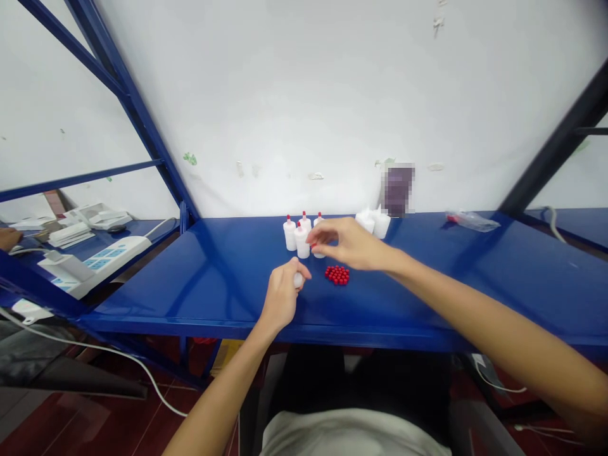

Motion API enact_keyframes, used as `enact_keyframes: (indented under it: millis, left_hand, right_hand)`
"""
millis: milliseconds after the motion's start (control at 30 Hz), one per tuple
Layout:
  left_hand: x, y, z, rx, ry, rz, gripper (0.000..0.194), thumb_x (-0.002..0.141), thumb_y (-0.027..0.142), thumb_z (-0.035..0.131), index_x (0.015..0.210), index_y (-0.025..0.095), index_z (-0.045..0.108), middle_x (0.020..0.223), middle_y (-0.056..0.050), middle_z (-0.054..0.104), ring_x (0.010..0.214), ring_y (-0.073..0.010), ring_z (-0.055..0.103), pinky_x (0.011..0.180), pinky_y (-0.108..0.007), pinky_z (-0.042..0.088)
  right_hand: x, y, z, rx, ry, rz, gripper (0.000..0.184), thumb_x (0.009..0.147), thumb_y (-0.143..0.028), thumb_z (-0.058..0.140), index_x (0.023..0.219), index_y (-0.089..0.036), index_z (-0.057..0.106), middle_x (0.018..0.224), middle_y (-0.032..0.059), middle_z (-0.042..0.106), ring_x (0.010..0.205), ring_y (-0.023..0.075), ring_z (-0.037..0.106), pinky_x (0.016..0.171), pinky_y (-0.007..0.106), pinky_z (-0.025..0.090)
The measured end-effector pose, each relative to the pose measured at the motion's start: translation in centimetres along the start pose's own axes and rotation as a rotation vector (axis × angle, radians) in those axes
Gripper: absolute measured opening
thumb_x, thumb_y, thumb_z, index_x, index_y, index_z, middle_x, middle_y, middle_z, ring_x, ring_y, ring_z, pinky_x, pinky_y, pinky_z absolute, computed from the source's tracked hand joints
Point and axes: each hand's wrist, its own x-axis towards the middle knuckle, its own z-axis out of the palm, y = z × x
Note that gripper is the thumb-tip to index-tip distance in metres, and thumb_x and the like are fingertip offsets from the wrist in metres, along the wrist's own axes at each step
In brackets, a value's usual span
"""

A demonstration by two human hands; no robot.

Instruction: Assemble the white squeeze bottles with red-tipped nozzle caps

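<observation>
My left hand point(281, 296) is closed around a small white bottle point(298, 279) on the blue table point(223, 278). My right hand point(349, 242) hovers just above and beyond it, its fingertips pinching a small red cap point(313, 245). A pile of several red caps point(337, 275) lies on the table right of my left hand. Behind stand three white bottles with red caps point(298, 234). A few uncapped white bottles point(374, 221) sit further right near the wall.
A clear plastic bag point(470, 220) lies at the back right. On the left table sit a white device with blue buttons point(95, 261) and stacked papers point(71, 234); another person's hand point(8, 238) shows at the far left. Blue frame posts point(137, 107) rise on both sides.
</observation>
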Motion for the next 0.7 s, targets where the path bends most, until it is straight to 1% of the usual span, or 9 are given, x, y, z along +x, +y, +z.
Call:
enact_keyframes:
  millis: [67,100,233,300,367,500,600,700]
  left_hand:
    - [-0.1,0.0,-0.1,0.008,0.001,-0.003,0.058,0.096,0.049,0.031,0.055,0.016,0.054,0.049,0.001,0.039,0.048,-0.0106,0.038,0.048,-0.024,0.028]
    - [-0.2,0.1,-0.2,0.026,-0.007,0.004,0.059,0.095,0.048,0.031,0.051,0.016,0.053,0.047,0.0,0.04,0.048,-0.0109,0.039,0.048,-0.025,0.029]
    - [-0.5,0.5,-0.3,0.074,-0.076,0.028,0.055,0.09,0.047,0.039,0.046,0.016,0.052,0.045,0.0,0.041,0.046,-0.0107,0.04,0.05,-0.026,0.029]
    - [-0.5,0.7,-0.3,0.077,-0.109,0.021,0.055,0.088,0.049,0.042,0.044,0.016,0.051,0.043,0.001,0.039,0.044,-0.0101,0.037,0.05,-0.027,0.027]
    - [-0.4,0.8,-0.4,0.072,-0.146,0.009,0.055,0.086,0.05,0.042,0.044,0.017,0.051,0.041,0.001,0.037,0.043,-0.0096,0.034,0.049,-0.027,0.025]
    - [-0.5,0.7,-0.5,0.058,-0.224,0.035,0.048,0.083,0.045,0.043,0.044,0.017,0.049,0.041,0.002,0.036,0.043,-0.0096,0.034,0.05,-0.028,0.026]
    - [-0.5,0.6,-0.7,0.057,-0.239,0.076,0.042,0.081,0.04,0.044,0.045,0.018,0.045,0.044,0.001,0.038,0.045,-0.0095,0.036,0.051,-0.027,0.028]
    - [-0.5,0.6,-0.8,0.06,-0.232,0.091,0.038,0.079,0.036,0.043,0.046,0.018,0.044,0.044,0.002,0.039,0.045,-0.0093,0.035,0.051,-0.027,0.028]
  right_hand:
    - [-0.8,-1.3,1.2,0.165,-0.062,0.016,0.015,0.082,-0.014,0.065,0.096,-0.016,0.068,0.092,0.0047,0.074,0.084,0.0157,0.07,0.082,0.032,0.057]
    - [-1.1,-1.8,1.7,0.213,-0.077,0.028,0.015,0.082,-0.013,0.065,0.096,-0.016,0.068,0.092,0.0044,0.074,0.084,0.0156,0.07,0.083,0.032,0.057]
    - [-1.6,-2.7,2.9,0.295,-0.096,0.06,0.025,0.079,-0.004,0.061,0.1,-0.017,0.061,0.088,0.0027,0.074,0.081,0.0152,0.072,0.081,0.032,0.059]
    - [-1.6,-2.9,3.0,0.272,-0.121,0.058,0.031,0.078,-0.001,0.058,0.104,-0.018,0.057,0.086,0.0017,0.074,0.079,0.0155,0.073,0.078,0.03,0.059]
    - [-1.7,-3.2,3.0,0.218,-0.161,0.041,0.033,0.08,-0.001,0.057,0.108,-0.018,0.055,0.084,0.0007,0.075,0.078,0.0158,0.074,0.074,0.029,0.058]
    - [-2.2,-3.8,2.9,0.098,-0.243,-0.018,0.026,0.087,-0.004,0.052,0.108,-0.018,0.054,0.081,0.0009,0.076,0.074,0.0154,0.073,0.068,0.027,0.055]
    - [-2.3,-4.1,3.1,0.044,-0.253,-0.046,0.024,0.088,-0.003,0.05,0.106,-0.018,0.054,0.082,0.0009,0.077,0.074,0.0156,0.072,0.067,0.027,0.053]
    - [-2.1,-4.1,3.2,0.048,-0.258,-0.052,0.024,0.086,-0.001,0.051,0.102,-0.019,0.056,0.082,0.0003,0.077,0.074,0.015,0.072,0.067,0.026,0.053]
